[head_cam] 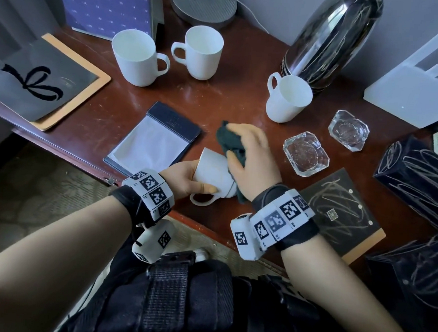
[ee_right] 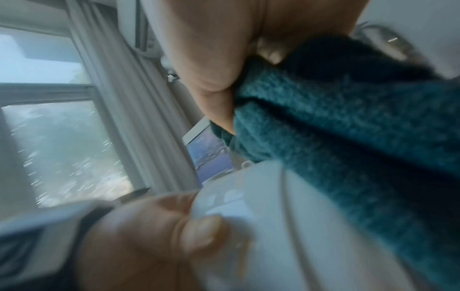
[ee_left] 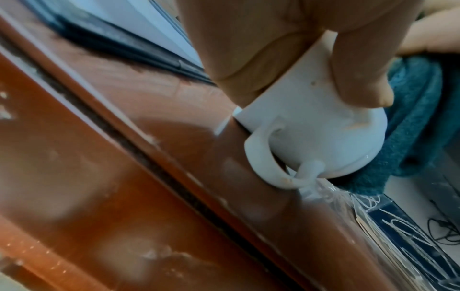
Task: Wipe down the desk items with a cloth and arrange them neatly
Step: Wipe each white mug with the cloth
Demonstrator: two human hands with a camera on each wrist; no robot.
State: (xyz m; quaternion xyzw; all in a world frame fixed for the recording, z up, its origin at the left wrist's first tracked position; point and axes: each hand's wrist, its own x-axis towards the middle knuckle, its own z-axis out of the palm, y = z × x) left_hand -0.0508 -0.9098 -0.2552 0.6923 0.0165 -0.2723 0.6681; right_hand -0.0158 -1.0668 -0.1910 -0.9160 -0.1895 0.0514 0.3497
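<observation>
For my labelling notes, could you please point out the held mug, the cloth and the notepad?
held mug [head_cam: 212,170], head view, its side wall.
cloth [head_cam: 230,141], head view, its upper fold.
notepad [head_cam: 150,144], head view, its white page.

1. The cloth [head_cam: 233,143] is dark teal.
2. The mug [head_cam: 213,177] at 6 o'clock is plain white.
3. The surface [head_cam: 216,107] is glossy reddish-brown wood.
4. The notepad [head_cam: 152,139], 9 o'clock of the cloth, has white paper and a navy cover.
5. The wristbands [head_cam: 152,190] carry black-and-white square codes.

Window [ee_right: 62,137], curtain [ee_right: 139,110], carpet [head_cam: 33,194] beside desk.
</observation>
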